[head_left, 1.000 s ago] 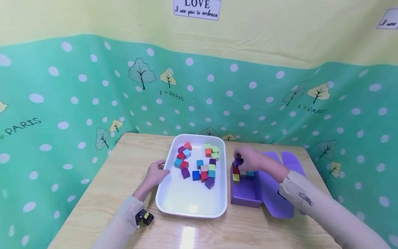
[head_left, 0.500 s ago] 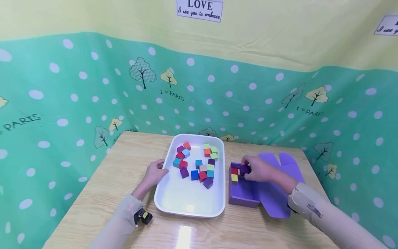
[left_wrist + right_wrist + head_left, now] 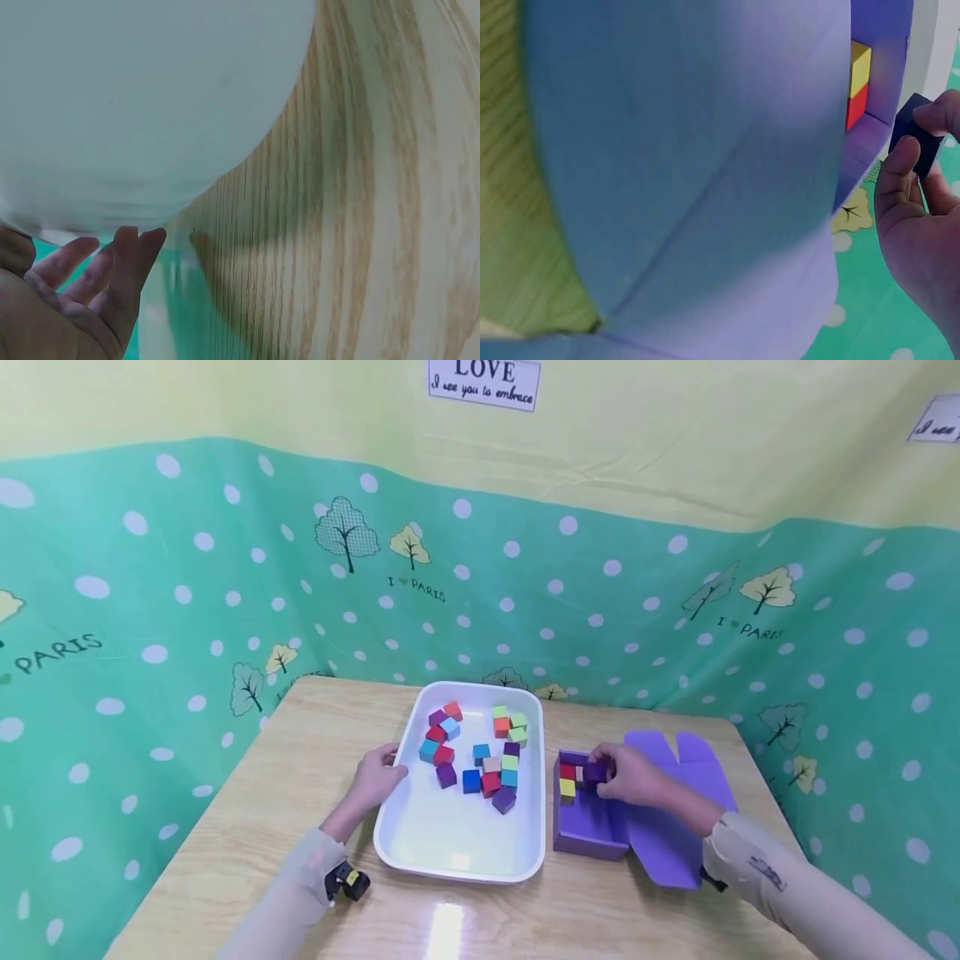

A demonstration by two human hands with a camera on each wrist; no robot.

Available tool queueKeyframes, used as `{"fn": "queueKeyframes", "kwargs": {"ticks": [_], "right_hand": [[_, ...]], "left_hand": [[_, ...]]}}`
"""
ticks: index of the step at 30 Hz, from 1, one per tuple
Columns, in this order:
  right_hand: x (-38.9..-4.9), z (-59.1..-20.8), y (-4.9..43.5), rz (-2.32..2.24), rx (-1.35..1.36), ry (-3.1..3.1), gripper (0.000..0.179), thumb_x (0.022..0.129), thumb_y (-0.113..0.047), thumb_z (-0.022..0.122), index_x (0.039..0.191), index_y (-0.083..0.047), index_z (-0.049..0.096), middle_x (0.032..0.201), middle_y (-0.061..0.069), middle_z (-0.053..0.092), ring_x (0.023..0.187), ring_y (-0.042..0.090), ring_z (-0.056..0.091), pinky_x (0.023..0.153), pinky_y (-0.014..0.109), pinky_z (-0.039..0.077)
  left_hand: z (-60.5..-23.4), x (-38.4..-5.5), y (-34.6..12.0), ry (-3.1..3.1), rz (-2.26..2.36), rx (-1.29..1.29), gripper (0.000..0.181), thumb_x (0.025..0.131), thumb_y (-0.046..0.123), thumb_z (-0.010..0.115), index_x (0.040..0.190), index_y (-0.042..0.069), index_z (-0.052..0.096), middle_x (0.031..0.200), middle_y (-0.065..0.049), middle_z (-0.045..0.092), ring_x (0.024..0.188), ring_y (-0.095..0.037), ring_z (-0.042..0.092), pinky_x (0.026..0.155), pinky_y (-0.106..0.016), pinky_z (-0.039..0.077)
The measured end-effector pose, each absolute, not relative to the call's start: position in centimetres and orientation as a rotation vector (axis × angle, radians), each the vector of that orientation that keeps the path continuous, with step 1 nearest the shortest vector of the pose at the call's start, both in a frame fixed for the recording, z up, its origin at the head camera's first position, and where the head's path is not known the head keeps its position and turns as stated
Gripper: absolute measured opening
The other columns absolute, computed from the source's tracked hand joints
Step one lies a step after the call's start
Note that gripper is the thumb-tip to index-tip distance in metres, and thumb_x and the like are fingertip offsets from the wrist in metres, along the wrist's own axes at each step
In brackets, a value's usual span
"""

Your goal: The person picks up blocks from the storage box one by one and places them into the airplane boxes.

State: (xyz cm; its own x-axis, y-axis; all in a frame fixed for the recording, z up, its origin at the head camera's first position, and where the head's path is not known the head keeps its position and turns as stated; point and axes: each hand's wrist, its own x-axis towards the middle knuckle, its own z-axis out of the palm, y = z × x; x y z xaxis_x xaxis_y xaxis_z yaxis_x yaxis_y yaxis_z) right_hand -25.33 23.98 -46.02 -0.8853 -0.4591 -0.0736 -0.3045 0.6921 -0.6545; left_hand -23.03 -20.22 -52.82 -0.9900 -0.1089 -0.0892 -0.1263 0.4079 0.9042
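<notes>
My right hand [image 3: 630,774] pinches a dark purple cube [image 3: 596,772] between thumb and fingers, over the back part of the open purple box [image 3: 588,847]. The right wrist view also shows this dark cube [image 3: 909,126] in the fingertips. Inside the box, a red cube [image 3: 567,772] and a yellow cube [image 3: 567,789] line the left wall, with a pale pink cube [image 3: 579,774] partly hidden beside the purple one. My left hand [image 3: 377,774] holds the white tray [image 3: 450,839] by its left rim, thumb over the edge and fingers outside.
Several coloured cubes lie in the tray's back half, among them a blue cube [image 3: 471,782] and an orange cube [image 3: 501,727]. The box's lid flap [image 3: 667,843] spreads open to the right. A patterned curtain [image 3: 465,593] hangs behind the wooden table [image 3: 300,752].
My right hand has moved the purple cube from the box's back left corner rightward, past the red cube, and lower into the box. The left hand stays on the tray rim.
</notes>
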Motion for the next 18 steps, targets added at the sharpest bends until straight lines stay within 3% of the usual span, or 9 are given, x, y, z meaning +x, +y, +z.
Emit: {"fn": "queueKeyframes", "kwargs": {"ticks": [18], "right_hand": [[-24.8, -47.9, 23.7, -0.955, -0.712, 2.655, 0.031, 0.069, 0.004, 0.075, 0.095, -0.003, 0.060, 0.079, 0.004, 0.058, 0.067, 0.016, 0.054, 0.055, 0.026, 0.050]], "left_hand": [[-52.8, -22.8, -20.1, 2.594, 1.705, -0.237, 0.050, 0.086, 0.002, 0.058, 0.135, -0.005, 0.050, 0.119, -0.027, 0.061, 0.103, -0.036, 0.063, 0.080, -0.040, 0.058]]}}
